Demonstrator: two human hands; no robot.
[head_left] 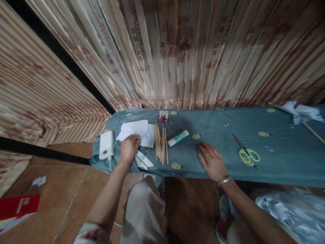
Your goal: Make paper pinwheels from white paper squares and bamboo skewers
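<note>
My left hand (130,148) is at the near edge of a small pile of white paper sheets (134,126), its fingers pinched on a sheet of paper. Blue pen marks show on the sheet beside its fingertips. To its right lies a bunch of thin wooden sticks (161,144), and just below is a white paper piece (146,159) with thin pale sticks on it. My right hand (213,162) rests open on the green cloth, fingers apart, holding nothing. Between the hands lies a green and white glue stick (178,138). Scissors (245,150) with pale green handles lie right of my right hand.
A small red box (164,116) with dark bits stands toward the back. At the left end lies a white power bank (106,145) with a cable. Crumpled paper on a stick (302,113) lies far right. Curtains (177,51) hang behind the cloth-covered bench (210,120).
</note>
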